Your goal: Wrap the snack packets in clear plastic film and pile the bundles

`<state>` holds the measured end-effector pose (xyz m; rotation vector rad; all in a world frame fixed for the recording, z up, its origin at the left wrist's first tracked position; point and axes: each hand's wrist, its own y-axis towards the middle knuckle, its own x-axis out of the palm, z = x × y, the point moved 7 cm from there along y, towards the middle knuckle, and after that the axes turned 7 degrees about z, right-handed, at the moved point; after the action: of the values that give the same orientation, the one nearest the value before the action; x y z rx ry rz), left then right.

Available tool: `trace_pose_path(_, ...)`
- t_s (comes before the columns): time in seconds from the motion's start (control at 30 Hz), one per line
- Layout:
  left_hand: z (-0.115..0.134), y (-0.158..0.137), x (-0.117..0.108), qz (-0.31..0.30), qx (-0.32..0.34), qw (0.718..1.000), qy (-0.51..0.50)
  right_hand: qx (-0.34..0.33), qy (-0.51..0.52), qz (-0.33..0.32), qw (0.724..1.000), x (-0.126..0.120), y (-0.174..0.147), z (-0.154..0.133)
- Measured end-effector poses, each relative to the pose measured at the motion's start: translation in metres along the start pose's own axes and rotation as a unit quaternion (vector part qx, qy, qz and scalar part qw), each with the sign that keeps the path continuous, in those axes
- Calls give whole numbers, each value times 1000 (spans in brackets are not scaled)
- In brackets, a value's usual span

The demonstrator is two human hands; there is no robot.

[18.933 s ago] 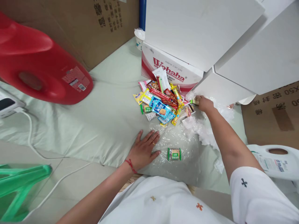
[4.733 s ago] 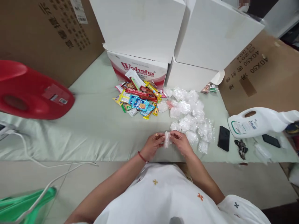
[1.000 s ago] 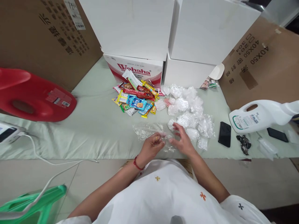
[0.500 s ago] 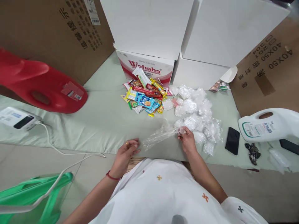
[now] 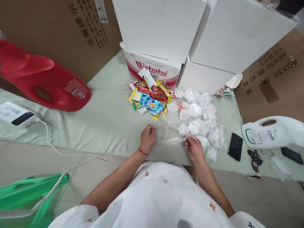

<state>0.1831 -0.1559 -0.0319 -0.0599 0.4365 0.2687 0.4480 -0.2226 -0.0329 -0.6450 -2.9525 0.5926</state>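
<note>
From here I see left hand point(image 5: 148, 138) and right hand point(image 5: 195, 147) pinching film point(image 5: 169, 136) over green sheet point(image 5: 106, 123), white boxes point(image 5: 161, 25) behind, cardboard point(image 5: 47, 38) both sides, tiled floor point(image 5: 90, 177) below.

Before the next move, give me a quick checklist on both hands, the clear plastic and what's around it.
1. Right hand on the clear plastic film: ok, fingertips pinch its edge.
2. Left hand gripping the film: cannot tell; curled fingers at its other side, blurred.
3. Film smooth: not ok, creased between the hands.
4. Room beside the right hand: not ok, plastic-wrapped bundles sit right next to it.
5. Snack packets apart from both hands: ok.
6. Smartphone apart from both hands: ok.
</note>
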Motion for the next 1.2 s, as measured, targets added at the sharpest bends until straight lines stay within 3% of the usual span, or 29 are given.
trace_pose_path(0.07, -6, 6, -13, 19, -4, 1000, 5, -4, -53, -8, 999, -18, -4, 2)
trace_pose_path(0.17, -5, 3, -25, 20, 0, 1000, 7, -153, -181, -3, 972, -29, -16, -29)
trace_pose_path(0.27, 8, -7, -22, 3, 12, 1000, -9, -328, -304, -18, 894, 2, -28, -65)
trace_pose_path(0.33, 16, -13, -18, -14, 17, 999, -25, -365, -334, -53, 867, 36, -22, -69)
trace_pose_path(0.37, 18, -14, -18, -22, 18, 999, -33, -352, -323, -64, 876, 49, -13, -66)
trace_pose_path(0.43, 16, -12, -24, -27, 9, 998, -48, -278, -263, -61, 922, 63, 13, -54)
trace_pose_path(0.5, 3, -7, -39, -12, -28, 997, -66, -187, -190, -22, 964, 60, 40, -42)
trace_pose_path(0.57, -20, -4, -59, 19, -102, 990, -95, -129, -143, 28, 981, 46, 59, -36)
trace_pose_path(0.63, -45, -5, -74, 50, -183, 974, -125, -113, -138, 48, 983, 35, 66, -38)
trace_pose_path(0.7, -59, -10, -80, 59, -227, 961, -144, -142, -162, 16, 976, 38, 61, -44)
trace_pose_path(0.77, -60, -14, -76, 51, -222, 962, -149, -224, -194, -56, 953, 59, 43, -51)
trace_pose_path(0.83, -54, -17, -68, 38, -199, 968, -150, -316, -232, -126, 911, 88, 21, -54)
trace_pose_path(0.9, -47, -19, -60, 21, -184, 971, -154, -351, -267, -156, 884, 111, 10, -49)
trace_pose_path(1.0, -43, -18, -59, 10, -178, 970, -163, -270, -276, -147, 911, 121, 23, -36)
trace_pose_path(1.1, -54, -16, -76, 37, -203, 967, -151, -171, -222, -90, 956, 98, 49, -33)
trace_pose_path(1.2, -66, -19, -96, 47, -223, 965, -131, -112, -192, -57, 973, 71, 67, -32)
